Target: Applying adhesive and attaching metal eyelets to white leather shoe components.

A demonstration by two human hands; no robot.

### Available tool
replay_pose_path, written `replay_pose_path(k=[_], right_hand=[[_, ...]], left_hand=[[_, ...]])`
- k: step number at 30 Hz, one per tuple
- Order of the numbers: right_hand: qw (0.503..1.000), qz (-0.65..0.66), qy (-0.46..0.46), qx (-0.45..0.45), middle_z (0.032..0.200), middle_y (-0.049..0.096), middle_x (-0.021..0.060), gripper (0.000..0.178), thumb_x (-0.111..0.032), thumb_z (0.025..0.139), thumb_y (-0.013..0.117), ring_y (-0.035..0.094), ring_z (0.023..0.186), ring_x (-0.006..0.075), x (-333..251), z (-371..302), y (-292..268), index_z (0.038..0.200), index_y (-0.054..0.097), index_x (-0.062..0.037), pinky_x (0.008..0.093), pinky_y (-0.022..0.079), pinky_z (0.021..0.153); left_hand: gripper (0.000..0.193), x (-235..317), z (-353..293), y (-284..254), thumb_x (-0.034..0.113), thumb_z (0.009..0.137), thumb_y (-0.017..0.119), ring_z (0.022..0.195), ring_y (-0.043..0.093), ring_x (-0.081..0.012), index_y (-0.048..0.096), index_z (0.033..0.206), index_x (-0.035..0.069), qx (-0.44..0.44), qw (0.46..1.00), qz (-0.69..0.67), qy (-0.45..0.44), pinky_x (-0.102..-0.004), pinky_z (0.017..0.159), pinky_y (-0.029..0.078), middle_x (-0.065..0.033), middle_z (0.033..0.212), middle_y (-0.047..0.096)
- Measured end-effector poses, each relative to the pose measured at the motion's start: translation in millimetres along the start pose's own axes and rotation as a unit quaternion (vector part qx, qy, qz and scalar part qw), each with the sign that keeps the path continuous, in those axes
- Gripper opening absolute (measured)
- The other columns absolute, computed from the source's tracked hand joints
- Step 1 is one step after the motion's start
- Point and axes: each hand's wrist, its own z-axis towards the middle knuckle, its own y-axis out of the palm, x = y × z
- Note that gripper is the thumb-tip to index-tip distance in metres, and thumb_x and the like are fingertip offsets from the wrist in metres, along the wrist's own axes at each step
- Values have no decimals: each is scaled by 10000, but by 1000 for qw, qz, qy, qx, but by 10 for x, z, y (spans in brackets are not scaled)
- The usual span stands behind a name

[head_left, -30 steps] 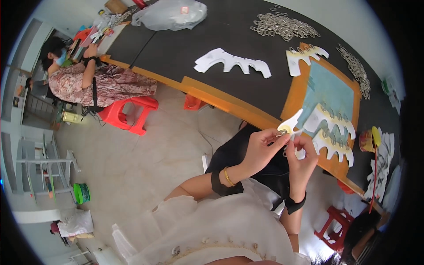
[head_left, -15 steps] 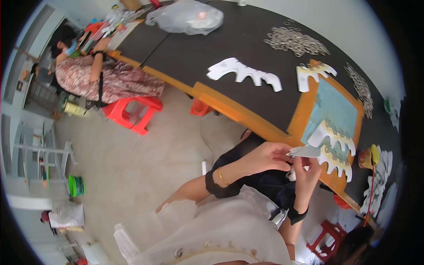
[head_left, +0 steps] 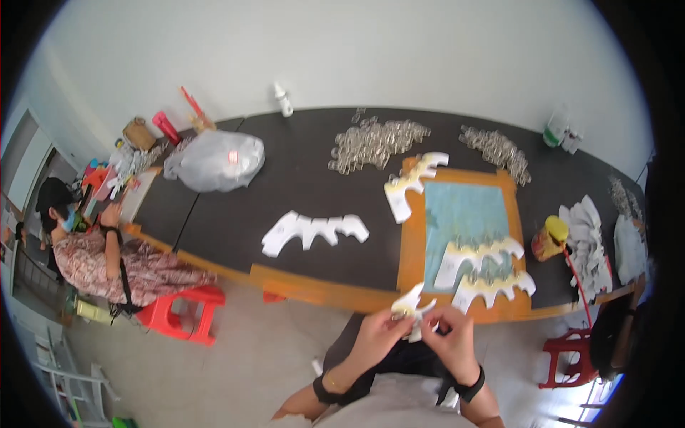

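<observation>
A small white scalloped piece (head_left: 408, 299) is pinched between my two hands, just off the table's front edge. My left hand (head_left: 372, 344) grips its left side with thumb and fingers. On the other side, my right hand (head_left: 455, 341) has its fingertips closed at the piece; they hide part of it. Beyond my hands, two scalloped pieces (head_left: 451, 262) with yellowish edges and metal rings lie overlapping a blue-green sheet (head_left: 457, 214). Another edged piece (head_left: 401, 200) rests at the sheet's upper left. Plain white scalloped pieces (head_left: 285, 232) lie farther left on the dark table.
Metal rings (head_left: 374, 143) are heaped at the back, with a second pile (head_left: 496, 151) to the right. A tin (head_left: 548, 242) with a yellow top stands by grey-white scraps (head_left: 589, 246). At left are a plastic bag (head_left: 217, 162) and a seated person (head_left: 100, 264) on a red stool (head_left: 182, 314).
The view has swung up, showing more wall and table back. The white piece has turned from lying flat to pointing upward between my hands, which have come closer together.
</observation>
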Motion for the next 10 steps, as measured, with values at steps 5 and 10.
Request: replay_pose_path(k=[5, 10], right_hand=[[997, 6, 70, 36, 654, 586, 22, 153, -48, 692, 738, 477, 571, 90, -14, -30, -133, 759, 609, -4, 229, 363, 523], [992, 34, 84, 83, 716, 640, 41, 185, -71, 674, 757, 605, 681, 132, 195, 65, -9, 820, 655, -21, 231, 451, 618]], left_hand=[[250, -193, 188, 93, 20, 889, 592, 899, 593, -88, 575, 1129, -49, -67, 997, -28, 29, -224, 789, 492, -60, 1017, 631], [253, -85, 267, 84, 54, 850, 660, 880, 608, -106, 611, 1088, -15, -35, 994, 69, 76, -221, 794, 480, -71, 967, 650]])
